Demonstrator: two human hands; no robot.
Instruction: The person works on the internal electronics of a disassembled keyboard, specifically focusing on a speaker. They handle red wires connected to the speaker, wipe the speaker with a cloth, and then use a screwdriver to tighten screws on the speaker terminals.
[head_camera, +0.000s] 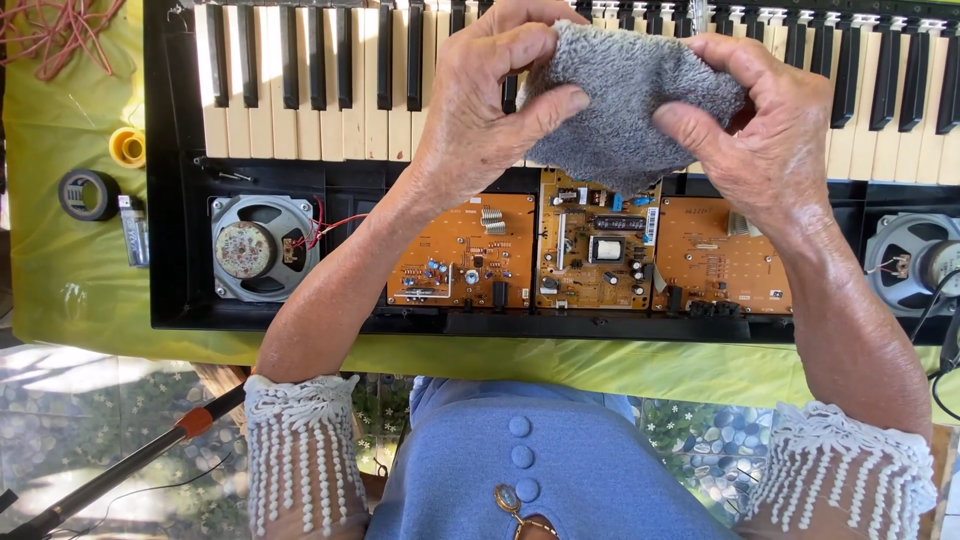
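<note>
A grey fluffy cloth (628, 105) is held up between both hands above an opened electronic keyboard (175, 250). My left hand (485, 100) pinches the cloth's left edge with thumb and fingers. My right hand (765, 120) grips its right side. Below the cloth lie three brown circuit boards (590, 250) in the keyboard's open case. The black and cream keys (320, 80) run along the top.
A round speaker (262, 248) with red wires sits at the left of the case, another speaker (915, 265) at the right. On the yellow-green table cover (70, 290) lie a tape roll (85, 193), a lighter (132, 230), a yellow ring (127, 146) and reddish cords (55, 30).
</note>
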